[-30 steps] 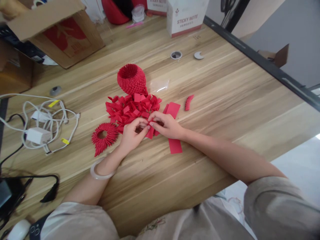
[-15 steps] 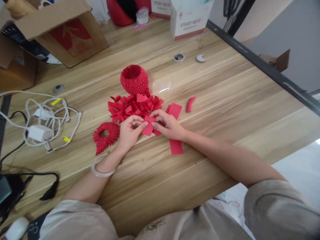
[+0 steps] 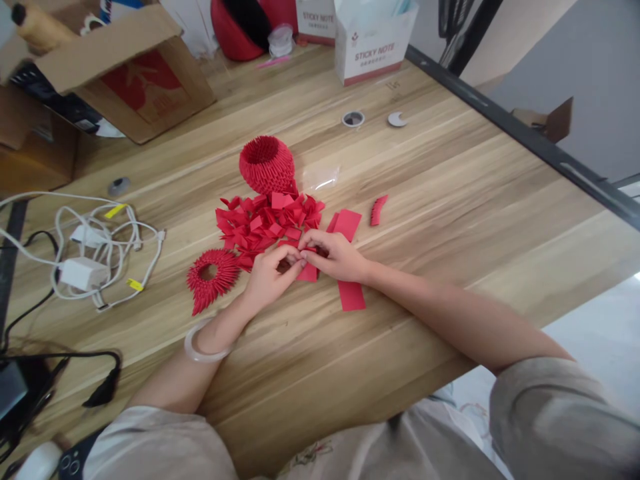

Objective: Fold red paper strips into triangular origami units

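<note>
Left hand and right hand met, pinching small red paper; uneven pressure could have creased it crooked.

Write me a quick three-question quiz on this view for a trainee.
1. True or false: the red ring-shaped piece lies closer to the left hand than to the right hand.
2. What shape is the assembled piece just beyond the pile of red paper pieces? A) flat strip B) rounded, open-topped bowl C) closed cube
3. Fill in: the larger white box is printed "STICKY ____".
Key: 1. True. 2. B. 3. NOTE.
</note>
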`<act>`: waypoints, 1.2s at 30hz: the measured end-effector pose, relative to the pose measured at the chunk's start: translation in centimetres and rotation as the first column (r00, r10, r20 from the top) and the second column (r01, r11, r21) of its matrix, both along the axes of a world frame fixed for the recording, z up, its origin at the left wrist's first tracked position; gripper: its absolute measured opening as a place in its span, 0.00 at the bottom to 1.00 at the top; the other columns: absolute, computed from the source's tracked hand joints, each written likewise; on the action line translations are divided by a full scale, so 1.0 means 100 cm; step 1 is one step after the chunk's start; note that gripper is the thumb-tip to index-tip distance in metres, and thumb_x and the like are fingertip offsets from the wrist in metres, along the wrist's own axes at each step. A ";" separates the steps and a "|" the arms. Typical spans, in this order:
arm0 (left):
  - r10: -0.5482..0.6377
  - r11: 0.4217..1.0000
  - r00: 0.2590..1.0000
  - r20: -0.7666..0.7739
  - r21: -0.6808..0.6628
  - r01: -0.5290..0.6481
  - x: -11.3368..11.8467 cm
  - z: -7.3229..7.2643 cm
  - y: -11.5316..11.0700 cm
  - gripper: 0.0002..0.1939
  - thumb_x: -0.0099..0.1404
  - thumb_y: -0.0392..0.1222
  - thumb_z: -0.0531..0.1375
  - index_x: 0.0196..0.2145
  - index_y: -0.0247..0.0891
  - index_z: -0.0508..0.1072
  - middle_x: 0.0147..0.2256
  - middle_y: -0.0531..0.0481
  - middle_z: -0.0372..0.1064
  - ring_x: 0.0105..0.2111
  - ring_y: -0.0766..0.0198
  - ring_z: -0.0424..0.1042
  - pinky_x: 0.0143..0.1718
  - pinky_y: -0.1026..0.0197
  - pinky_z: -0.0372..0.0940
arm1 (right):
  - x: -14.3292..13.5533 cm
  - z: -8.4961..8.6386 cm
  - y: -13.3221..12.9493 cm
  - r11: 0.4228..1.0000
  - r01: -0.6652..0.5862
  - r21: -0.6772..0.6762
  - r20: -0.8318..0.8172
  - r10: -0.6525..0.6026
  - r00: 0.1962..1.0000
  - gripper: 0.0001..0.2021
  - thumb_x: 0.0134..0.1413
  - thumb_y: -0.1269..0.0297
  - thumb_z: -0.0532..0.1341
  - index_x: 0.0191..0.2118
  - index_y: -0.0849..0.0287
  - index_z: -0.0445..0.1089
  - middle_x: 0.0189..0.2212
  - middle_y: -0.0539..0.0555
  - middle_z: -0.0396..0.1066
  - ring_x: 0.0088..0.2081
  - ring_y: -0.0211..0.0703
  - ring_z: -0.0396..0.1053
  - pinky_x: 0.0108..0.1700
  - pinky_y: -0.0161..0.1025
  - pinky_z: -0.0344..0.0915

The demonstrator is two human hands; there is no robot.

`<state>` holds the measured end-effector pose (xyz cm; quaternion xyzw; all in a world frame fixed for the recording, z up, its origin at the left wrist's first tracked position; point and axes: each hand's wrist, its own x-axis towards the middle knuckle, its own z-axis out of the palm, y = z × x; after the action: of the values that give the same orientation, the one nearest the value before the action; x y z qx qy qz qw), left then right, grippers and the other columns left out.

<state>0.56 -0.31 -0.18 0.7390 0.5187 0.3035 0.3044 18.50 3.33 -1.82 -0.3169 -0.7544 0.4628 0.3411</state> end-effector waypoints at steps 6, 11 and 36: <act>-0.019 0.999 0.999 -0.033 0.036 0.020 0.000 0.000 0.001 0.08 0.62 0.44 0.60 0.30 0.36 0.70 0.24 0.54 0.68 0.24 0.70 0.66 0.26 0.69 0.61 | 0.000 0.000 0.001 1.000 -0.002 0.003 0.005 0.002 1.000 0.06 0.55 0.66 0.56 0.35 0.63 0.66 0.24 0.47 0.61 0.24 0.30 0.54 0.30 0.30 0.54; -0.037 0.999 0.998 -0.048 0.026 0.039 -0.001 0.000 0.002 0.12 0.58 0.48 0.64 0.29 0.36 0.70 0.24 0.53 0.69 0.24 0.69 0.66 0.28 0.67 0.61 | 0.000 0.001 0.000 1.000 0.002 -0.024 -0.003 -0.002 1.000 0.07 0.56 0.65 0.55 0.35 0.64 0.66 0.24 0.48 0.62 0.24 0.30 0.56 0.29 0.30 0.54; -0.086 0.993 0.991 -0.099 0.073 0.093 -0.002 0.000 0.001 0.17 0.55 0.52 0.66 0.29 0.37 0.67 0.25 0.53 0.69 0.25 0.67 0.67 0.29 0.65 0.63 | 0.000 0.004 0.000 0.999 0.011 -0.039 -0.020 -0.012 1.000 0.15 0.63 0.58 0.50 0.32 0.64 0.65 0.25 0.49 0.62 0.27 0.31 0.57 0.31 0.30 0.55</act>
<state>0.33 -0.22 -0.18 0.7865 0.4869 0.2737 0.2634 18.46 3.36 -1.38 -0.3230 -0.7398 0.4786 0.3454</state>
